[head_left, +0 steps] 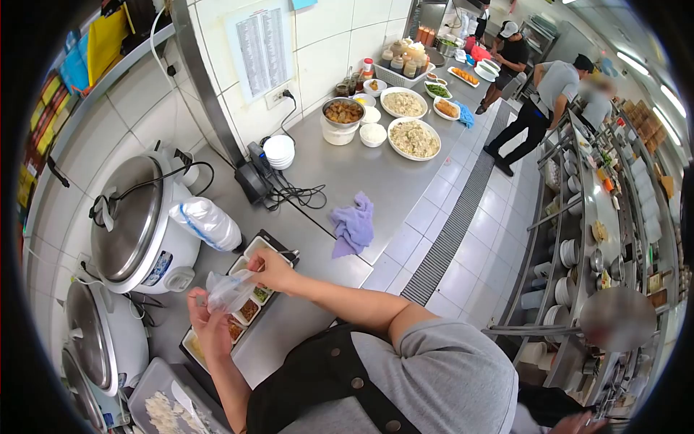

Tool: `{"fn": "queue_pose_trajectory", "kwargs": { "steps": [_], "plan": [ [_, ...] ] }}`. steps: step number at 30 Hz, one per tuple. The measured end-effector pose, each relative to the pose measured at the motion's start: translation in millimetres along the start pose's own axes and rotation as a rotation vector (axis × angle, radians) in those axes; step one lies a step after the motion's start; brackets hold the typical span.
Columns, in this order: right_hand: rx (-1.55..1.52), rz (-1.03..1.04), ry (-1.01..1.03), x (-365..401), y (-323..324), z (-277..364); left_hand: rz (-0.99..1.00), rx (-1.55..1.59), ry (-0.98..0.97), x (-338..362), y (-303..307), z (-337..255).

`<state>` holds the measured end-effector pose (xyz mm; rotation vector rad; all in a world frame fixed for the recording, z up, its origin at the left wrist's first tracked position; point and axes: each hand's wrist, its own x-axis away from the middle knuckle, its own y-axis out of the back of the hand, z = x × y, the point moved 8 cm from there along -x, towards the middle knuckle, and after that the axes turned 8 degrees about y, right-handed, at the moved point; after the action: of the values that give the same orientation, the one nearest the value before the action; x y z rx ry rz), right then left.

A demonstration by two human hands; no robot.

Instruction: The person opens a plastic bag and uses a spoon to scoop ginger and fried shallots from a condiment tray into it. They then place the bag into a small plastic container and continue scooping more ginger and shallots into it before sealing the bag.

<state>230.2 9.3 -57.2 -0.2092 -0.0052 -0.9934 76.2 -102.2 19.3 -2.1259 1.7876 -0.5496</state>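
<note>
Both hands are over a black tray (194, 349) of small food compartments on the steel counter. Between them is a thin clear plastic bag (230, 292). My right hand (272, 272) pinches the bag's right side with closed fingers. On the other side, my left hand (210, 322) has its fingers curled around the bag's lower left part. Beneath the bag, compartments with brown (249, 311) and green food show. A roll of clear plastic bags (207, 223) lies just behind the hands, beside a large rice cooker.
Rice cookers (124, 217) line the left wall. A grey tub (155, 383) holds rice and a paddle. Right of the tray lies a purple cloth (353, 226). Bowls and plates of food (414, 139) stand farther back. People (546, 101) stand along the aisle.
</note>
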Motion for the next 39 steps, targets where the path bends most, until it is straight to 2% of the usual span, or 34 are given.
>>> {"fn": "queue_pose_trajectory", "kwargs": {
  "steps": [1, 2, 3, 4, 6, 7, 8, 9, 10, 11, 13, 14, 15, 16, 17, 18, 20, 21, 22, 24, 26, 27, 28, 29, 30, 32, 34, 36, 37, 39],
  "plan": [
    [-0.018, -0.047, -0.009, 1, -1, -3, 0.000, 0.000, -0.001, -5, 27, 12],
    [-0.019, -0.046, -0.008, 4, -7, 3, -0.057, -0.236, -0.040, -12, 66, 25],
    [-0.303, 0.027, 0.019, 11, -22, 18, -0.114, -0.471, -0.078, -15, 87, 30],
    [-0.588, 0.100, 0.043, 19, -36, 35, -0.117, -0.470, -0.076, -12, 70, 24],
    [-0.709, 0.182, 0.041, 31, -49, 64, -0.432, -0.544, 0.026, -5, 59, 17],
    [-0.830, 0.260, 0.044, 35, -57, 74, -0.434, -0.543, 0.029, -8, 65, 19],
    [-0.831, 0.259, 0.039, 30, -59, 63, -0.468, -0.704, -0.206, -8, 67, 4],
    [-0.513, 0.268, 0.230, 20, -57, 55, -0.499, -0.861, -0.446, -3, 62, -10],
    [-0.190, 0.274, 0.415, 17, -59, 61, -0.506, -0.861, -0.445, -3, 64, -13],
    [-0.192, 0.280, 0.413, 16, -62, 54, -0.527, -0.758, -0.428, -4, 69, -16],
    [0.465, -0.017, 0.646, 22, -51, 65, -0.547, -0.659, -0.407, -1, 67, -23],
    [0.558, -0.157, 0.792, 24, -50, 71, -0.546, -0.743, -0.416, 4, 52, -25],
    [0.554, -0.155, 0.789, 25, -51, 78, -0.546, -0.827, -0.423, 11, 36, -27],
    [0.711, -0.266, 0.767, 27, -45, 98, -0.552, -0.831, -0.419, 19, 25, -29],
    [0.866, -0.374, 0.742, 28, -38, 111, -0.482, -0.997, -0.391, 24, 6, -27],
    [0.861, -0.361, 0.740, 25, -37, 112, -0.412, -1.160, -0.356, 26, -6, -24],
    [1.067, -0.305, 0.806, 24, -50, 112, -0.467, -1.162, -0.313, 30, 2, -34],
    [1.055, -0.269, 0.802, 29, -56, 110, -0.515, -1.160, -0.276, 33, 10, -36],
    [0.997, -0.131, 0.821, 36, -72, 107, -0.584, -1.132, -0.381, 36, 31, -48],
    [0.851, 0.116, 0.897, 50, -105, 94, -0.589, -1.054, -0.370, 46, 70, -65],
    [0.809, 0.199, 0.881, 45, -116, 79, -0.554, -1.146, -0.401, 67, 88, -78],
    [0.833, 0.130, 0.914, 41, -117, 86, -0.672, -1.187, -0.360, 84, 93, -93],
    [0.833, 0.062, 0.864, 27, -107, 87, -0.788, -1.224, -0.316, 101, 102, -110],
    [0.909, 0.052, 0.851, 22, -106, 102, -0.917, -1.334, -0.374, 124, 127, -128],
    [0.892, -0.030, 0.845, 13, -97, 101, -1.037, -1.235, -0.378, 149, 152, -143],
    [0.914, 0.041, 0.741, -2, -95, 89, -1.214, -1.139, -0.367, 202, 186, -157],
    [0.912, 0.140, 0.692, -1, -121, 72, -1.292, -1.030, -0.453, 242, 201, -160],
    [1.025, 0.447, 0.666, 3, -162, 39, -1.322, -0.991, -0.376, 262, 206, -140],
    [1.024, 0.478, 0.672, 2, -178, 29, -1.336, -0.944, -0.374, 266, 209, -124],
    [0.988, 0.732, 0.689, 4, -228, -4, -1.265, -0.742, -0.340, 264, 213, -88]
  ]
}}
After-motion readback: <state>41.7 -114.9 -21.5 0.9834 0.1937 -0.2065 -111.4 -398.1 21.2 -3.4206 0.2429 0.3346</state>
